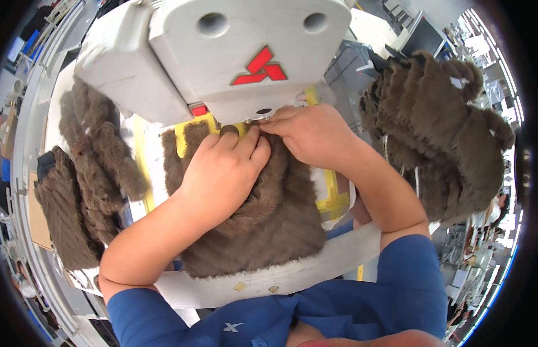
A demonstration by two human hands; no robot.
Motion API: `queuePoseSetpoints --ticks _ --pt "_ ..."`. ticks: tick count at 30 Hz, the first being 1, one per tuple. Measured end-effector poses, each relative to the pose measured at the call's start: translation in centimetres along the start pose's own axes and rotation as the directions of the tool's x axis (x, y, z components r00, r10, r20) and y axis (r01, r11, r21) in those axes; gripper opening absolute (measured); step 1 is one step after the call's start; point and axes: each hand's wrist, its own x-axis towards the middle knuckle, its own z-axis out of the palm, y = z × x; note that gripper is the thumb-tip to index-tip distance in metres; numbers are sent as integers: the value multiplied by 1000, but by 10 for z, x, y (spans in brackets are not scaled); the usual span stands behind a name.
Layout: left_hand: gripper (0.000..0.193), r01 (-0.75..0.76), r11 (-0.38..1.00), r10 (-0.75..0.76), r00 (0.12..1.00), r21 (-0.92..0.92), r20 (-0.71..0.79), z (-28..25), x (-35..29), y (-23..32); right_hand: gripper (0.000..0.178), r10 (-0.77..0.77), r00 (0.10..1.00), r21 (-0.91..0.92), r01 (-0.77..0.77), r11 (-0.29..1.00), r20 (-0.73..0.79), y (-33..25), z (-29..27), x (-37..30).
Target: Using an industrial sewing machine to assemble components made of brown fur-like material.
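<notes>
A brown furry fabric piece (263,248) lies in front of me under the head of a white sewing machine (182,34). With fingers bent and pressed together, my left hand (225,168) holds the fabric down just left of the needle area. My right hand (315,136) pinches the fabric's upper edge close by the needle, its fingertips near the left ones. The machine head and my fingers hide the needle and the exact spot where the edge is gripped. Two narrow furry strips (195,136) of fabric stick out left of my left hand.
On the right is a high pile of brown furry pieces (442,133). More brown furry pieces (95,156) lie at the left, beside a flat folded one (66,214). Yellow tape (338,202) marks the white machine table (292,289). The machine head overhangs my hands.
</notes>
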Motion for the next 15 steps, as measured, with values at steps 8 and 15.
queuePoseSetpoints --ticks 8,15 --pt "39 -46 993 44 999 -105 -28 -4 -16 15 37 12 999 18 -13 1000 43 2 3 5" --pt "37 -14 992 23 997 -122 70 0 -17 19 36 43 998 39 -45 998 43 1 3 7"
